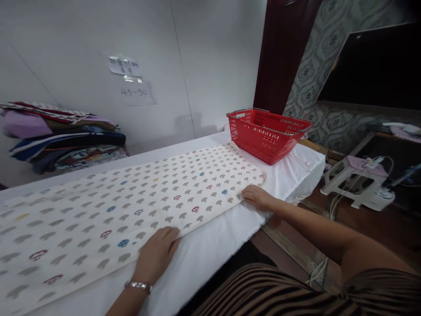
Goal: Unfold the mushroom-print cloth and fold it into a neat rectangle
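A long folded cloth (148, 193), cream with grey mushroom shapes and a few red, blue and yellow ones, lies flat along the white-covered table. My left hand (158, 250), with a silver bracelet on its wrist, is closed on the cloth's near edge around its middle. Farther right, my right hand (258, 198) is closed on the same edge close to the rounded corner. Fingertips of both hands are partly hidden. Past the cloth's right end stands a red plastic basket (266, 136) with metal handles.
A stack of folded clothes (66, 136) is at the left by the white wall. Handwritten paper signs (134, 92) hang on that wall. Right of the table are a white and pink stool (357, 175) with cables and a dark screen (375, 70). The table's white cover (210, 245) hangs over its front edge.
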Available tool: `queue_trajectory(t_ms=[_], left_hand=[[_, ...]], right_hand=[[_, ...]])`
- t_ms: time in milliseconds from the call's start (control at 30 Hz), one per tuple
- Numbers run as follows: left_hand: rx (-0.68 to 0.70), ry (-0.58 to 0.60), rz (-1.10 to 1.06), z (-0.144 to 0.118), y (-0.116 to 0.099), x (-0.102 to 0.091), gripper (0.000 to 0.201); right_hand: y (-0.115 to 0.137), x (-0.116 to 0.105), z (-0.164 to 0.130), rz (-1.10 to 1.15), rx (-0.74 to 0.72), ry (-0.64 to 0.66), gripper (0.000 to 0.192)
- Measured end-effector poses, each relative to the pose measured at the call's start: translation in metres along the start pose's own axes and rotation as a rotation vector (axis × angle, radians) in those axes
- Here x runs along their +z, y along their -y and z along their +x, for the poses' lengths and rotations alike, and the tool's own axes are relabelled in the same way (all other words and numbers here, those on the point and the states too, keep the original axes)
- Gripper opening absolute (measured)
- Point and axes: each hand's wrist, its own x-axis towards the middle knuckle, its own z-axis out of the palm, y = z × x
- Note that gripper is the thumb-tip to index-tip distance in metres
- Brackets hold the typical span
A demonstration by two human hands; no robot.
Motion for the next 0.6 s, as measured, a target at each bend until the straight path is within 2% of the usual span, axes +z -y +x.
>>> queue_trajectory(t_ms=[100, 267, 400, 467, 600], left_hand=[[0.043, 0.033, -0.024, 0.009, -0.008, 0.002, 0.024], [0.076, 0.099, -0.048, 0.025, -0.023, 0.009, 0.021], [0.092, 0.085, -0.052, 0.035, -0.031, 0.009, 0.023], [0.091, 0.031, -0.006, 0.040, -0.031, 0.005, 0.023], [0.088, -0.117, 0.216, 0.046, -0.027, 0.001, 0.021]], right_hand=[[0.001, -0.004, 0.006, 0.012, 0.004, -0.010, 0.016], [0.007, -0.010, 0.010, -0.087, 0.126, 0.088, 0.017], [0.008, -0.008, 0.011, -0.083, 0.233, 0.137, 0.017], [0.006, -0.007, 0.014, -0.066, 0.275, 0.097, 0.019], [0.001, 0.000, 0.018, -0.007, 0.273, -0.096, 0.023]])
